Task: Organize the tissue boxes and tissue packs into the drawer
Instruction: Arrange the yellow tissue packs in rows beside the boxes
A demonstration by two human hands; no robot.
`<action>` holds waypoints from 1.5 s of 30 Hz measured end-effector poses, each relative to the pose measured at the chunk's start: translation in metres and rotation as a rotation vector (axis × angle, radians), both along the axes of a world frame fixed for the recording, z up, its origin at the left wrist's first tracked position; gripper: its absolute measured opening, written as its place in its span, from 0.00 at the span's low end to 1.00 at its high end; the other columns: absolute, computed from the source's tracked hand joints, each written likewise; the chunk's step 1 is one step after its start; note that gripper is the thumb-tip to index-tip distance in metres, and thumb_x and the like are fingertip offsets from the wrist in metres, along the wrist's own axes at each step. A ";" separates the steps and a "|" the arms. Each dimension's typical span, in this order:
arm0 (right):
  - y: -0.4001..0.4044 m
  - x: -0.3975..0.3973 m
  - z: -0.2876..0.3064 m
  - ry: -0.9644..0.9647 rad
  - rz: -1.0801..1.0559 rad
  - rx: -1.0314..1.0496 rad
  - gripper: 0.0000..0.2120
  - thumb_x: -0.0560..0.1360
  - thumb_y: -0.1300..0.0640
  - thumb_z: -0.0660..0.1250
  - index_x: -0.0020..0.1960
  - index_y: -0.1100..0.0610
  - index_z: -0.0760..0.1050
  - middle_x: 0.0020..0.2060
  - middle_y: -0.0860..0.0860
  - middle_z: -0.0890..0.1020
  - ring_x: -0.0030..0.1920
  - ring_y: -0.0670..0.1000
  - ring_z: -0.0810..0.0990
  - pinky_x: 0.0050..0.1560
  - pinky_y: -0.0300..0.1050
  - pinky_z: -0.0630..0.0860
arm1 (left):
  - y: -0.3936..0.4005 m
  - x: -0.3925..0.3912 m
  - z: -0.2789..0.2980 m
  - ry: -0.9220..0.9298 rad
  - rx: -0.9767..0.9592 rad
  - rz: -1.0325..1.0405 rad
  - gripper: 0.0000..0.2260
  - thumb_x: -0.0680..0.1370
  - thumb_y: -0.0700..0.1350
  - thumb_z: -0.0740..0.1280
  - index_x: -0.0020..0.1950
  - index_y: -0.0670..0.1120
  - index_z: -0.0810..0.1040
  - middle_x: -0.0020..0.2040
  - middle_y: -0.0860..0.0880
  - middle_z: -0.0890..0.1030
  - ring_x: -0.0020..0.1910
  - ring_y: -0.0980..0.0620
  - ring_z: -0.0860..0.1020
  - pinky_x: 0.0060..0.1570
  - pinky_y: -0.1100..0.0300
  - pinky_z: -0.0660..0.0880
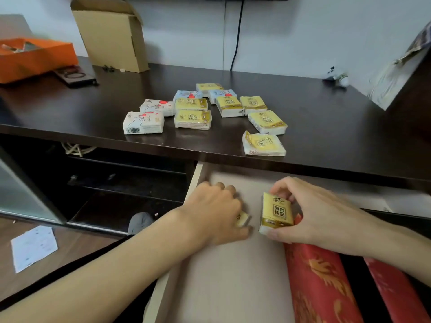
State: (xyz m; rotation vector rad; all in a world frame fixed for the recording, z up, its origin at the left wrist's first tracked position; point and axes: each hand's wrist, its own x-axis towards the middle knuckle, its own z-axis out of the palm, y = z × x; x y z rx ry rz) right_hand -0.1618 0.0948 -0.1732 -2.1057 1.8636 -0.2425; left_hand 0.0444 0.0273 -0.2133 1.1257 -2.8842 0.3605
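Tissue packs in yellow and white plastic wrap (pixel 229 106), about eleven, are still lying mid-worktop (pixel 93 108). The right hand (pixel 326 217) is gripping one yellow pack (pixel 276 213) upright at the pale drawer's (pixel 221 276) back left corner; the left hand (pixel 217 213) is covering another.

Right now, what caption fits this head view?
Right hand stands a yellow tissue pack in the open drawer; left hand places another.

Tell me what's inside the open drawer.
In the drawer: the left hand covering a mostly hidden pack, the right hand holding a yellow tissue pack upright, and red patterned rolls. The back is hidden beneath the tabletop.
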 end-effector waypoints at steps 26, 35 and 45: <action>-0.023 0.008 -0.018 0.146 -0.058 0.303 0.32 0.62 0.39 0.76 0.64 0.41 0.71 0.56 0.41 0.79 0.54 0.49 0.79 0.54 0.52 0.79 | -0.009 0.011 0.009 -0.108 0.231 0.063 0.19 0.75 0.59 0.64 0.60 0.50 0.73 0.56 0.49 0.78 0.55 0.46 0.76 0.44 0.57 0.65; -0.020 0.007 -0.018 0.105 -0.066 0.273 0.25 0.61 0.37 0.73 0.56 0.40 0.74 0.50 0.41 0.81 0.50 0.47 0.80 0.51 0.53 0.81 | -0.006 -0.018 0.007 -0.177 0.010 0.096 0.23 0.80 0.64 0.54 0.54 0.47 0.76 0.52 0.46 0.83 0.50 0.44 0.81 0.62 0.47 0.65; -0.018 0.008 -0.012 0.069 -0.046 0.303 0.29 0.60 0.32 0.73 0.58 0.40 0.75 0.50 0.40 0.81 0.49 0.45 0.80 0.53 0.53 0.81 | -0.019 0.023 0.016 0.051 0.472 -0.117 0.29 0.69 0.60 0.72 0.68 0.56 0.70 0.68 0.57 0.70 0.68 0.56 0.68 0.63 0.54 0.72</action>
